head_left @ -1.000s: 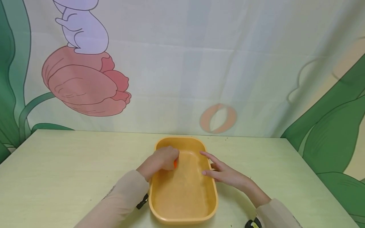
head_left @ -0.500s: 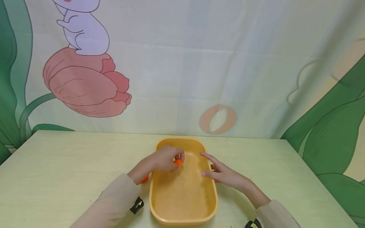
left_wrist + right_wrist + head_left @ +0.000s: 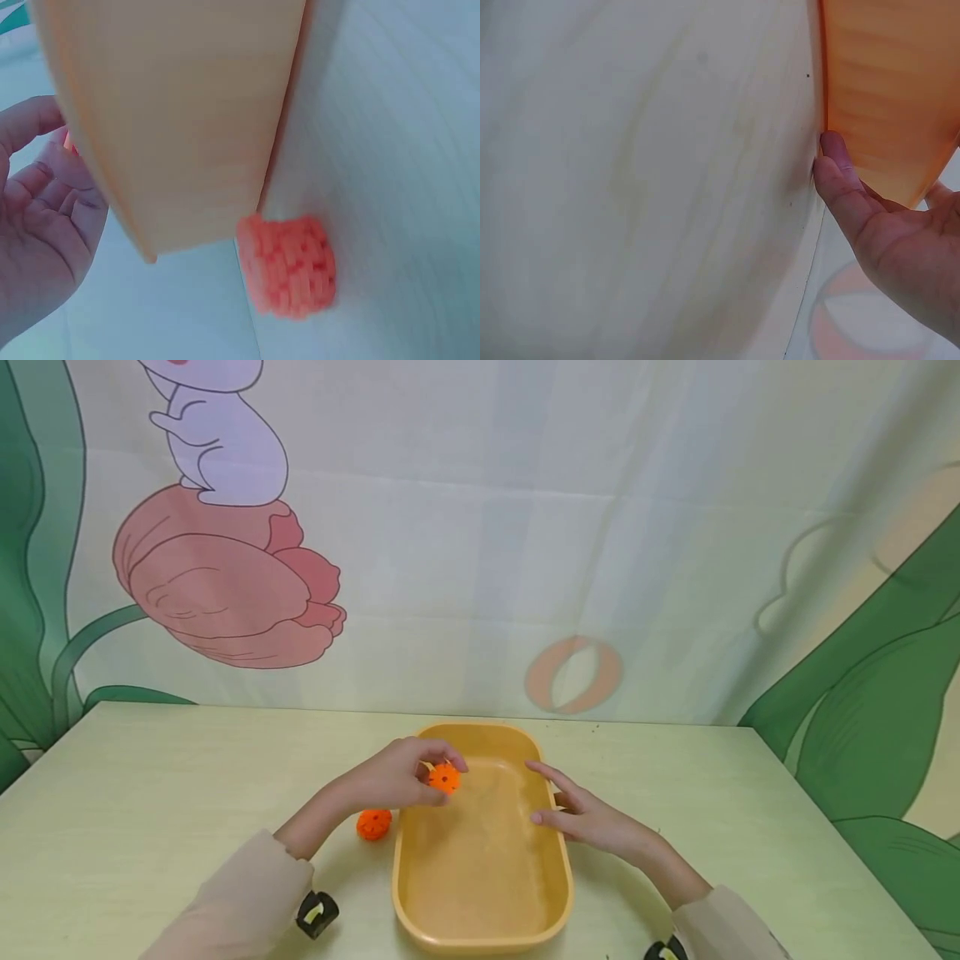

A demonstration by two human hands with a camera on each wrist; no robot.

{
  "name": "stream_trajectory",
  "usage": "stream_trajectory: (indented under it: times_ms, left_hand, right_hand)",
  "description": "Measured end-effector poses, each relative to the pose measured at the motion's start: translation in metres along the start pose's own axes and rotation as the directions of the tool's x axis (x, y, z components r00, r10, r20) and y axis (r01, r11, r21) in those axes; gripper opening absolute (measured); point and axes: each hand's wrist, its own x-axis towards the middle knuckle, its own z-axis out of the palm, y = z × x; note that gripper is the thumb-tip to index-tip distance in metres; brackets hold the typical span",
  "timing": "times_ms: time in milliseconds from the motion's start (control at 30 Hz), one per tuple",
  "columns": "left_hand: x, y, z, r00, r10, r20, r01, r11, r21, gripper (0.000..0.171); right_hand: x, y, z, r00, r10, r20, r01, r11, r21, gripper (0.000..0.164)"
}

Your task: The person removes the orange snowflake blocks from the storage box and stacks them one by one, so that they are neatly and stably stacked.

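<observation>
My left hand (image 3: 393,774) is over the left rim of a yellow tray (image 3: 483,860), pinching an orange slotted disc (image 3: 445,778) between thumb and fingers. In the left wrist view, the tray's wall hides most of that disc. On the table just left of the tray lies an orange stack of slotted discs (image 3: 373,824); its ridged side (image 3: 289,266) shows in the left wrist view. My right hand (image 3: 600,818) lies against the tray's right side, thumb and a finger over the rim, other fingers (image 3: 836,176) touching the outer wall.
The pale table (image 3: 187,802) extends to both sides of the tray. Behind its far edge hangs a printed cloth (image 3: 450,543) with a flower and green leaves. A black wrist strap (image 3: 317,914) is on the left arm.
My left hand has lifted and moved left from inside the tray, bringing the orange disc into clear view. The stack beside the tray is now uncovered. My right hand stays put.
</observation>
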Motion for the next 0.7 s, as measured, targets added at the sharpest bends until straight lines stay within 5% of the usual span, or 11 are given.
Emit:
stream_trajectory:
  times_ms: [700]
  left_hand:
    - [-0.038,-0.01,-0.028,0.99,-0.056,-0.126,0.061,0.997,0.038,0.041]
  right_hand:
    - [0.0,0.003,-0.001,1.0,0.018,-0.017,-0.019,1.0,-0.022,0.072]
